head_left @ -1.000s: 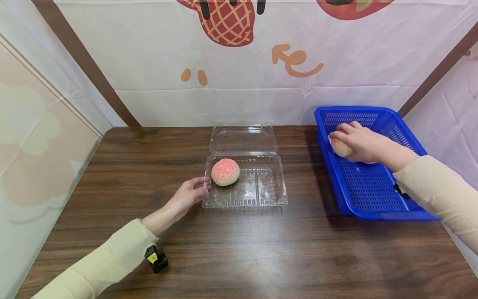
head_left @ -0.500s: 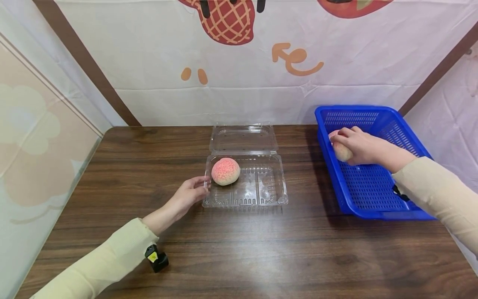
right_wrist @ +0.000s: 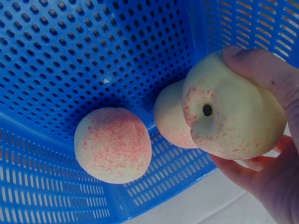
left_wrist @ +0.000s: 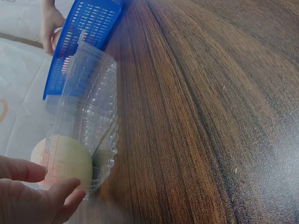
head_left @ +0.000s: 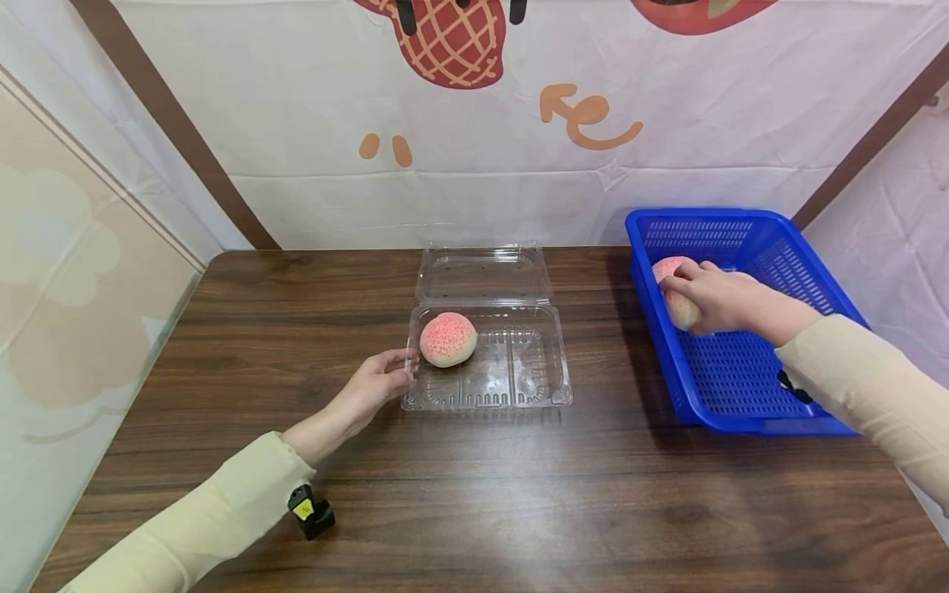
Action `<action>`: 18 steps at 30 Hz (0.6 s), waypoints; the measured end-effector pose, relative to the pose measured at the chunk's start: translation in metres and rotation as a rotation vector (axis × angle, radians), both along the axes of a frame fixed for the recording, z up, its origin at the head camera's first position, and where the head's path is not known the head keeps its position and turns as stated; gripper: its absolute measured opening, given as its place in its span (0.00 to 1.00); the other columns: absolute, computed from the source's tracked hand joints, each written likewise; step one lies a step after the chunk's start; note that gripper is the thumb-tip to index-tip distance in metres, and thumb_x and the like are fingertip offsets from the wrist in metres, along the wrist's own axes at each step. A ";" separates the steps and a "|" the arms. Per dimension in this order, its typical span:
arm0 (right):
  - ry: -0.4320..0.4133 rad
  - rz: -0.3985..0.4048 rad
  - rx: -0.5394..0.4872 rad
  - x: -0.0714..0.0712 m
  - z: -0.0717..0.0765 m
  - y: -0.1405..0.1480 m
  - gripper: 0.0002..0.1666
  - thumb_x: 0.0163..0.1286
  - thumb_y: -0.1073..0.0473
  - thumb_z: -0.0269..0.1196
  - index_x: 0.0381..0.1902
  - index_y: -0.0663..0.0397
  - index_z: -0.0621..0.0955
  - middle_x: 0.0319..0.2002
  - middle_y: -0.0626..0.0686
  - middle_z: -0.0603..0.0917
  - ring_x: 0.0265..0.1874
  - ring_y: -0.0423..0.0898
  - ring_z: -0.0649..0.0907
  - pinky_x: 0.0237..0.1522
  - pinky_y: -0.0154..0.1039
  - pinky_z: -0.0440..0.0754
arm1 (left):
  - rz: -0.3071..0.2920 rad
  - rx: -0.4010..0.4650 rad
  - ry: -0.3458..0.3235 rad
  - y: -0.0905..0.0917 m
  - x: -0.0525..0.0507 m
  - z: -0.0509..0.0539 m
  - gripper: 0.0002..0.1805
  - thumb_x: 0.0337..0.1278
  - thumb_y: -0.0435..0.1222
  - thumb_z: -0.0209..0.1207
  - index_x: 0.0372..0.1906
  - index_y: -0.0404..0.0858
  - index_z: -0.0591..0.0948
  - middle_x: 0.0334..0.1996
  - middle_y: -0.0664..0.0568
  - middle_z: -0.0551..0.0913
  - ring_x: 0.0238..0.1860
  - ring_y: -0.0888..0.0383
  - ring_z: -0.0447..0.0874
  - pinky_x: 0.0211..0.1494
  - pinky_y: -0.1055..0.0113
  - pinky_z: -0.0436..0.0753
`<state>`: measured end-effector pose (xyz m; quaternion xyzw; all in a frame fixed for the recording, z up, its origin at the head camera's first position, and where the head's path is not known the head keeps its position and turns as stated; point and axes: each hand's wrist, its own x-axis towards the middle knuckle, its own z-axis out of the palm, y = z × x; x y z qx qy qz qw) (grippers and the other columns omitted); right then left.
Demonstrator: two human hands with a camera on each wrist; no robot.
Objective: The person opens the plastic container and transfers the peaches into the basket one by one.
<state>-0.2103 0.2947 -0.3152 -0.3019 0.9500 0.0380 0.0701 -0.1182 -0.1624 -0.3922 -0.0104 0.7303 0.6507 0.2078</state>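
Note:
A clear plastic clamshell box (head_left: pixel 511 402) lies with its lid folded back. One pink and cream peach (head_left: pixel 448 339) sits at the left inside it. My left hand (head_left: pixel 366 389) touches the box's left side with fingers and thumb fairly straight. Over at the blue basket (head_left: pixel 693 403), my right hand (head_left: pixel 715 295) holds a peach (right_wrist: pixel 238 112) by its sides, a dark hole showing in its underside. Two more peaches are in the basket: a speckled peach (right_wrist: pixel 113 145), and a peach (right_wrist: pixel 170 114) partly hidden behind the held one.
The wooden table (head_left: pixel 474 494) spreads in front of the box and between box and basket. A printed white cloth (head_left: pixel 311 107) hangs behind the table. The open lid (head_left: pixel 483 276) stands toward that cloth.
My right hand has shifted slightly toward me inside the basket with its peach, showing more of a pink peach behind it. The left hand and box stay put.

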 end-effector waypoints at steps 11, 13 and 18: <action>-0.056 0.088 -0.009 -0.001 -0.010 0.004 0.38 0.38 0.62 0.71 0.51 0.62 0.72 0.44 0.64 0.73 0.40 0.65 0.74 0.42 0.61 0.74 | 0.003 -0.008 -0.006 0.000 0.000 0.001 0.25 0.59 0.23 0.39 0.61 0.16 0.55 0.58 0.26 0.62 0.57 0.45 0.64 0.59 0.62 0.71; -0.048 0.102 -0.009 -0.001 -0.012 0.004 0.38 0.38 0.61 0.71 0.50 0.63 0.72 0.43 0.64 0.73 0.38 0.64 0.74 0.42 0.60 0.74 | 0.004 -0.007 -0.005 0.000 0.000 0.001 0.25 0.59 0.23 0.39 0.61 0.16 0.55 0.58 0.26 0.62 0.58 0.45 0.63 0.59 0.63 0.71; -0.050 0.112 -0.019 -0.003 -0.016 0.004 0.39 0.38 0.61 0.72 0.51 0.67 0.72 0.42 0.64 0.73 0.37 0.63 0.75 0.41 0.58 0.75 | 0.001 -0.002 -0.002 0.001 0.000 0.002 0.25 0.58 0.22 0.39 0.61 0.16 0.54 0.58 0.25 0.61 0.58 0.44 0.63 0.59 0.62 0.71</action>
